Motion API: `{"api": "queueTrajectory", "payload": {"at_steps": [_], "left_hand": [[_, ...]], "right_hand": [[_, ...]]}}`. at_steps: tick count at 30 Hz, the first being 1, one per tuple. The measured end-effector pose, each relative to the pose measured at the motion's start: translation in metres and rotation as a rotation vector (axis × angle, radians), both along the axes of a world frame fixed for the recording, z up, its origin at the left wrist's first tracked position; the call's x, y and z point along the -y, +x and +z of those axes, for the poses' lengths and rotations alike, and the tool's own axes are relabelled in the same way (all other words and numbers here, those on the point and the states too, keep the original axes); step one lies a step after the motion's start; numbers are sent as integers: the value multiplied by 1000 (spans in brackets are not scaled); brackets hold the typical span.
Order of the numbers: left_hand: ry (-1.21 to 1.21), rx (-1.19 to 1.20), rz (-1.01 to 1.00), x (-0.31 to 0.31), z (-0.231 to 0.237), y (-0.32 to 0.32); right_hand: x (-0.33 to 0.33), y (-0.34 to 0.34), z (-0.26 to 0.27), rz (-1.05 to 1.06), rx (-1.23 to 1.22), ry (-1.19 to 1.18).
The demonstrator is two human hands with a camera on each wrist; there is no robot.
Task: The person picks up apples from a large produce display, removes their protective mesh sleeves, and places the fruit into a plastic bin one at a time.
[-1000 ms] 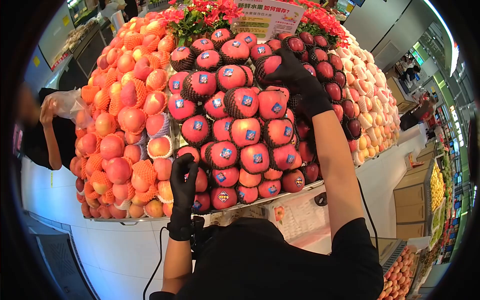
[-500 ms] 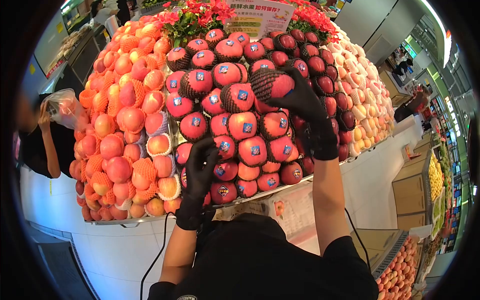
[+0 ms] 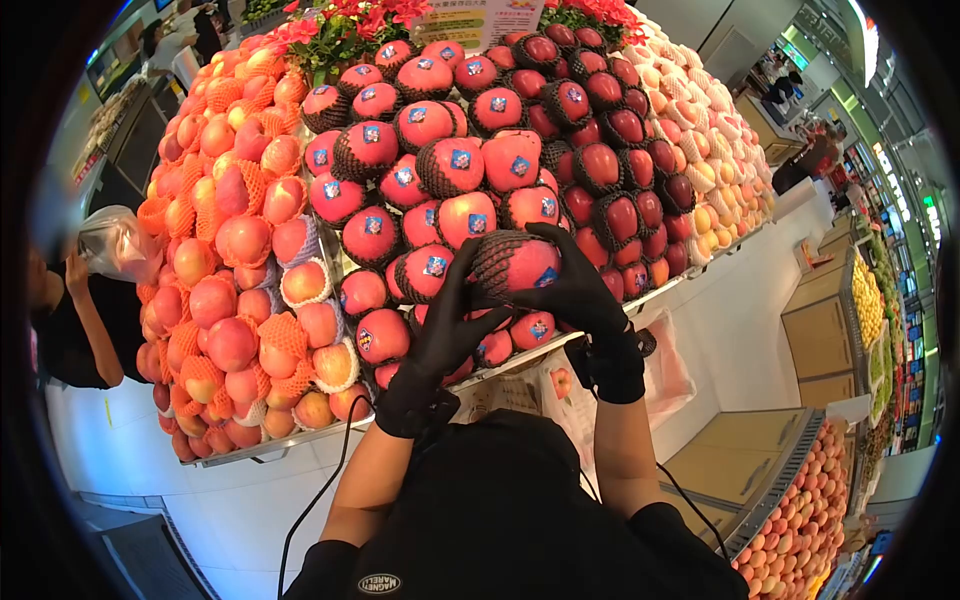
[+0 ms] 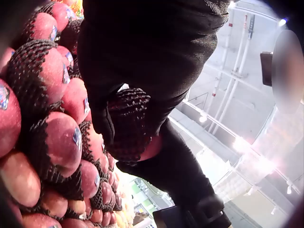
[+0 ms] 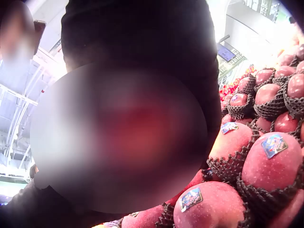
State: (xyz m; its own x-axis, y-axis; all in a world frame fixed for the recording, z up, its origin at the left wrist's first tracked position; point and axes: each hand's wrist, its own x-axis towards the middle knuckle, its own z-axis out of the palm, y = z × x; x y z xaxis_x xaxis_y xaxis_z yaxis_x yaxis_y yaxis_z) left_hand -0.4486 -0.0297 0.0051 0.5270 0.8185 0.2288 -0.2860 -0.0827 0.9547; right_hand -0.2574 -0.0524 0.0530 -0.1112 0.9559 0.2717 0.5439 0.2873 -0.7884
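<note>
Both black-gloved hands hold one red apple in a black foam net, over the front of the display. My right hand grips its right side, near a blue sticker. My left hand has fingers and thumb around its left side. In the left wrist view the netted apple shows between the left hand's fingers, with the right hand beyond it. A blurred patch covers most of the right hand's grip in the right wrist view. Stickered apples are stacked close behind the hands.
Orange-netted apples are piled left, darker red apples right, and pale netted fruit farther right. Red flowers and a sign stand at the back. At left, a person holds a plastic bag. The metal display edge runs in front.
My right hand has taken the netted apple from the upper stack and brought it down toward my body. My left hand has moved right and up to meet it.
</note>
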Motion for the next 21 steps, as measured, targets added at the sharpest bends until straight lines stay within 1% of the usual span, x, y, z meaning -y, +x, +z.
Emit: {"api": "queueTrajectory", "payload": {"at_steps": [3, 4, 7, 8, 11, 12, 15, 16, 19, 21], "left_hand": [[-66, 164, 6, 6, -4, 3], [-96, 167, -9, 4, -13, 7], [-133, 165, -29, 4, -18, 3], [-100, 98, -8, 3, -24, 2], [-165, 159, -24, 7, -29, 1], [-218, 177, -62, 9, -28, -1], [-319, 211, -129, 16, -25, -8], [-314, 211, -122, 20, -25, -6], [-306, 188, -113, 26, -36, -8], [-280, 156, -106, 29, -47, -9]], "right_hand": [[17, 3, -7, -79, -238, -115], [23, 3, -7, -123, -313, -194], [33, 9, -9, -162, -395, -235], [36, 6, -8, -157, -505, -211], [46, 7, -15, -259, -446, -248], [48, 4, -21, -270, -438, -202], [57, -8, -29, -244, -609, -274], [61, -13, -35, -253, -643, -249], [75, -26, -37, -262, -756, -287], [83, -28, -48, -268, -764, -326]]}}
